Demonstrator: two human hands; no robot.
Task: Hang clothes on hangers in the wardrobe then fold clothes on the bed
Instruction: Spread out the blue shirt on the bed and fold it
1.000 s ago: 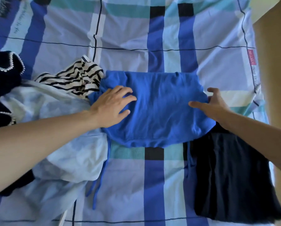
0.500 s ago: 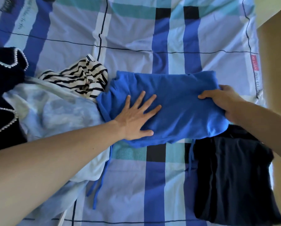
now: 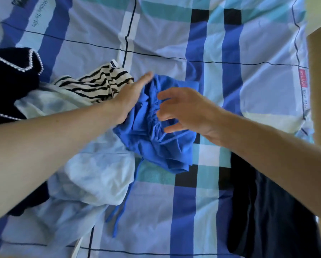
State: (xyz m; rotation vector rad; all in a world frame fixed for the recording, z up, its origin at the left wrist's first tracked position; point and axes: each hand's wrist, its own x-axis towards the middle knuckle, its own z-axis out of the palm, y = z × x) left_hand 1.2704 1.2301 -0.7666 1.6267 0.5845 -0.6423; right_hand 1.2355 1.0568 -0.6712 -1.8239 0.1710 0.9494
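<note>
Blue garment (image 3: 156,146) is lying bunched in a half-fold at the middle of the bed (image 3: 258,90). Left hand (image 3: 131,95), fingers straight and together, is laid flat along its 10 o'clock edge, likely to pin the fold. Right hand (image 3: 185,110) is held over it, fingers spread, nothing gripped; contact cannot be told. Striped top (image 3: 94,84) is noted at 10 o'clock, dark garment (image 3: 267,211) at 4 o'clock.

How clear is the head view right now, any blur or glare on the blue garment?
Head view: right hand smeared by motion blur, left hand soft at the fingertips; blue garment and checked bedsheet fairly sharp; light soft, no glare; sheet lines bow near the edges.
</note>
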